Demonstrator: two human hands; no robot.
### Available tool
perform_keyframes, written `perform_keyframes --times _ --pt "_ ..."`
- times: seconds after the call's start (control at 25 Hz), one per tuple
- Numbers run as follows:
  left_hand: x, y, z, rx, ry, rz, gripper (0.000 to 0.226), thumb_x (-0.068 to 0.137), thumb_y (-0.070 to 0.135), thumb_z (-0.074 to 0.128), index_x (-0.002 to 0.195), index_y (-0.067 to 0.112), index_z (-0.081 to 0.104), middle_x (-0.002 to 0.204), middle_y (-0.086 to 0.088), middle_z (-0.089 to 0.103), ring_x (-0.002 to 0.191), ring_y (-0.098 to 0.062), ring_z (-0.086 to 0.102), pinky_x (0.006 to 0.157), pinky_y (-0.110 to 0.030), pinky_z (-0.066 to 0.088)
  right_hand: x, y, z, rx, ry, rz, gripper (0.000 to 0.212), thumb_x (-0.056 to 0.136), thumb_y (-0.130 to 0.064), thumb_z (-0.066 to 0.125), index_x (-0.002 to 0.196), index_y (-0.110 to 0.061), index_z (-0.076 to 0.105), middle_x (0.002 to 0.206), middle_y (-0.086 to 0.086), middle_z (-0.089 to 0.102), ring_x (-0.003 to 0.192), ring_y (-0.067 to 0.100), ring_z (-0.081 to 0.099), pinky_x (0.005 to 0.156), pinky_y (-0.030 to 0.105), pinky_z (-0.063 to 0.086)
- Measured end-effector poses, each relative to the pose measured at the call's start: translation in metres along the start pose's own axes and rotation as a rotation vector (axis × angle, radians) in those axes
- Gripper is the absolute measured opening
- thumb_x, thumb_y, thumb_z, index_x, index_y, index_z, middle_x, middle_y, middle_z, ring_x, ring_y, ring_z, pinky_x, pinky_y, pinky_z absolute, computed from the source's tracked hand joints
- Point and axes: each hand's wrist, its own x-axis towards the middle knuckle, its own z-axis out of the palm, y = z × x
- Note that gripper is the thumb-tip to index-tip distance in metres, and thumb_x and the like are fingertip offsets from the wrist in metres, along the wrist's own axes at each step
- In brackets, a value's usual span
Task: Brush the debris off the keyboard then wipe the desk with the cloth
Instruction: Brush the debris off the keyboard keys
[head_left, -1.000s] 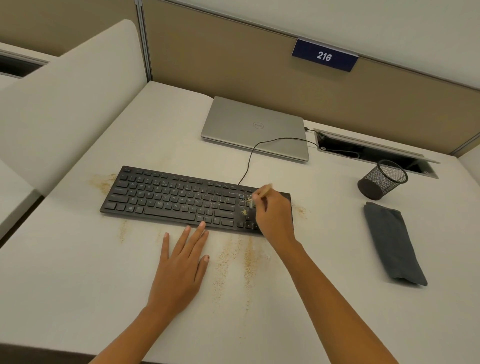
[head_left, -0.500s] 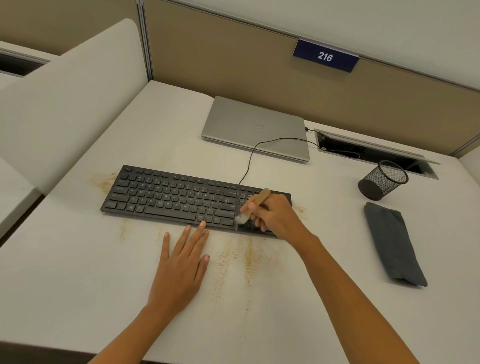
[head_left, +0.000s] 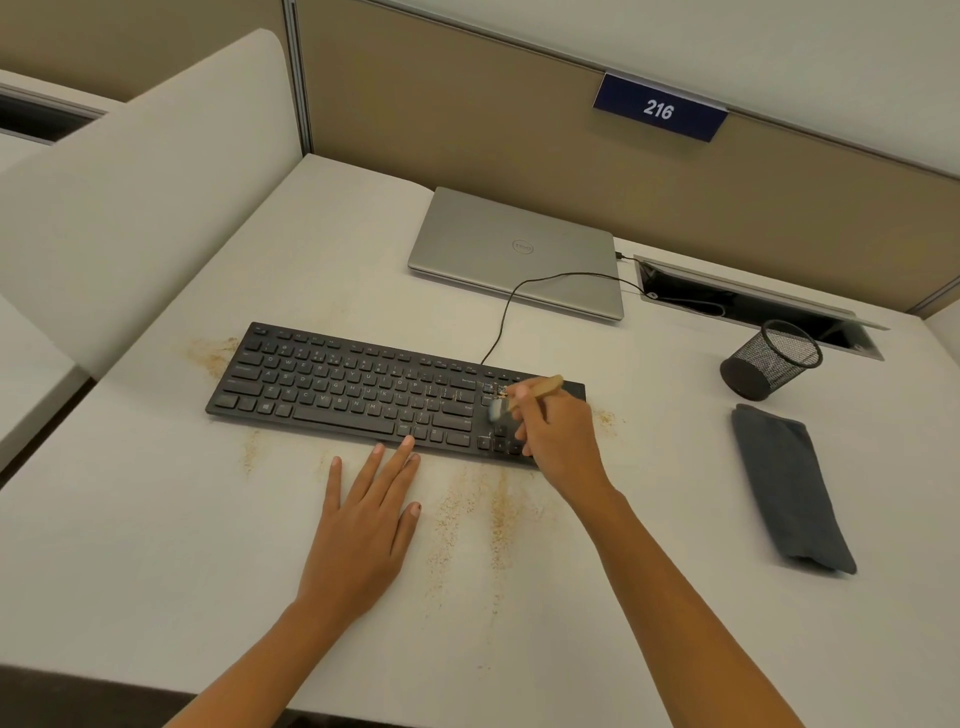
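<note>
A black keyboard (head_left: 363, 389) lies across the middle of the white desk (head_left: 156, 571). My right hand (head_left: 558, 441) grips a small wooden-handled brush (head_left: 535, 391), its bristles down on the keys at the keyboard's right end, where a few tan crumbs sit. My left hand (head_left: 363, 525) rests flat on the desk, fingers straight, fingertips touching the keyboard's front edge. Tan debris (head_left: 493, 509) streaks the desk in front of the keyboard, with more debris at its left end (head_left: 210, 353) and right end (head_left: 605, 418). A folded dark grey cloth (head_left: 789, 488) lies to the right.
A closed silver laptop (head_left: 514, 249) sits behind the keyboard, whose cable (head_left: 501, 317) runs back toward an open cable slot (head_left: 748, 306). A black mesh cup (head_left: 769, 358) leans by the slot. Partition walls close the back and left; the desk's front edge is near me.
My right hand has swept the brush back and forth over the keyboard's right end, the bristles now a little further back on the keys. My left hand has stayed put.
</note>
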Motion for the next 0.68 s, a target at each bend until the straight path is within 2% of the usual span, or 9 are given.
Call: perform_keyframes --times 0.12,0.16,0.28,0.36,0.44,0.52,0.6,0.68 --pt "-0.001 0.000 0.000 0.002 0.005 -0.001 0.059 0.105 0.041 0.013 0.150 0.014 0.041 0.160 0.001 0.031 0.146 -0.024 0.030 0.117 -0.054 0.013 -0.003 0.001 0.003 -0.028 -0.084 0.017 0.039 0.103 -0.025 0.040 0.075 -0.018 0.066 0.065 0.013 0.065 0.056 0.027 0.056 0.061 0.051 0.054" --pt "-0.001 0.000 -0.001 0.002 0.009 -0.002 0.059 0.105 0.041 0.013 0.150 0.014 0.041 0.160 0.001 0.031 0.146 -0.024 0.030 0.118 -0.054 0.013 -0.003 0.001 0.003 -0.044 -0.063 0.001 0.038 0.103 -0.025 0.041 0.076 -0.017 0.066 0.066 0.014 0.065 0.056 0.028 0.056 0.061 0.051 0.053" --pt "0.000 0.000 0.000 -0.002 0.014 0.001 0.058 0.105 0.040 0.016 0.149 0.014 0.041 0.160 0.001 0.031 0.146 -0.024 0.031 0.118 -0.053 0.012 -0.004 0.005 0.003 -0.050 0.010 -0.035 0.034 0.103 -0.027 0.041 0.077 -0.031 0.062 0.070 0.014 0.065 0.064 0.037 0.060 0.062 0.053 0.053" --pt "-0.001 0.000 0.000 -0.001 0.012 0.002 0.058 0.105 0.040 0.015 0.150 0.014 0.041 0.160 0.001 0.031 0.146 -0.024 0.030 0.118 -0.053 0.013 -0.005 0.008 0.005 -0.025 -0.007 0.010 0.035 0.102 -0.028 0.042 0.076 -0.029 0.065 0.067 0.014 0.064 0.066 0.040 0.061 0.061 0.052 0.054" --pt "0.000 0.000 -0.001 -0.002 0.010 0.002 0.059 0.106 0.041 0.013 0.150 0.014 0.041 0.160 0.001 0.031 0.146 -0.024 0.031 0.117 -0.054 0.014 -0.004 0.012 0.004 -0.052 0.068 0.034 0.034 0.102 -0.028 0.043 0.080 -0.022 0.068 0.060 0.003 0.060 0.056 0.027 0.057 0.056 0.042 0.052" --pt "0.000 0.000 -0.001 0.001 0.011 0.002 0.059 0.106 0.041 0.013 0.150 0.014 0.041 0.160 0.001 0.031 0.146 -0.024 0.031 0.117 -0.054 0.014 -0.005 0.012 0.005 -0.096 0.121 0.023 0.031 0.102 -0.027 0.044 0.087 -0.017 0.069 0.061 -0.006 0.056 0.051 0.009 0.048 0.053 0.028 0.039" --pt "-0.001 -0.001 -0.001 0.003 0.013 -0.002 0.059 0.106 0.041 0.013 0.150 0.014 0.041 0.160 0.001 0.031 0.146 -0.024 0.031 0.117 -0.054 0.014 -0.007 0.010 0.010 -0.083 0.034 -0.018 0.028 0.101 -0.025 0.046 0.091 -0.015 0.071 0.068 -0.008 0.060 0.053 0.004 0.046 0.056 0.023 0.036" --pt "-0.001 -0.001 0.000 0.002 0.016 -0.001 0.059 0.105 0.041 0.013 0.149 0.013 0.042 0.160 0.000 0.032 0.146 -0.024 0.032 0.117 -0.054 0.014 -0.008 0.009 0.010 -0.056 -0.054 -0.077 0.022 0.099 -0.019 0.051 0.093 -0.016 0.072 0.079 -0.010 0.065 0.065 0.003 0.055 0.064 0.023 0.044"
